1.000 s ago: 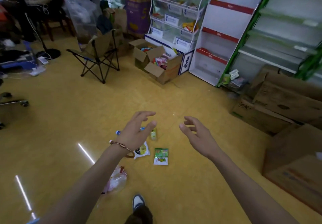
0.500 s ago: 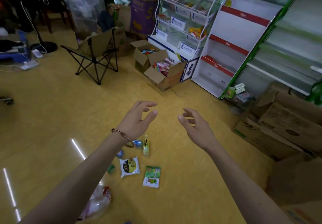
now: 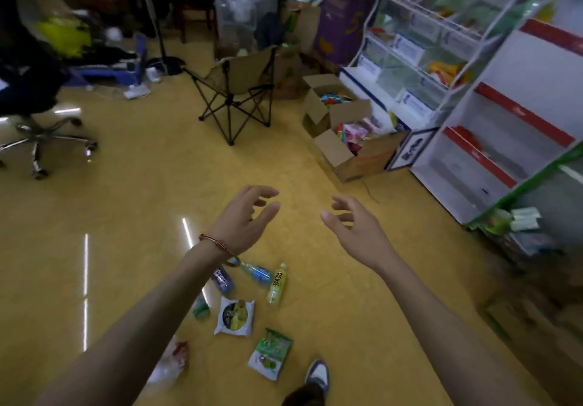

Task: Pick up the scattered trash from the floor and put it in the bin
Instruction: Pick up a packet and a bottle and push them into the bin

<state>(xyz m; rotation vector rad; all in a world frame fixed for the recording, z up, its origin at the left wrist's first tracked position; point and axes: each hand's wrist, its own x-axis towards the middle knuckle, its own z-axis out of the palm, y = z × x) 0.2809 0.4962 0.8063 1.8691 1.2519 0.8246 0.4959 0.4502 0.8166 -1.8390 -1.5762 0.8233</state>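
At mid-frame both hands hover empty over the floor (image 3: pixel 151 210): the left hand (image 3: pixel 244 219) and the right hand (image 3: pixel 356 232) have loosely spread fingers and touch nothing. Below them, toward the lower centre, the trash (image 3: pixel 235 316) lies clustered under the left wrist, so the left hand is nearer. A yellow-green bottle (image 3: pixel 277 284) lies with its long axis almost straight up the frame, and a green packet (image 3: pixel 270 353) lies lower. No bin shows; it is perhaps lost in the blurred upper-left clutter.

Left forearm (image 3: pixel 132 336) hides part of the clear bag (image 3: pixel 170 366); boxes (image 3: pixel 536 311) (far right) blurred.
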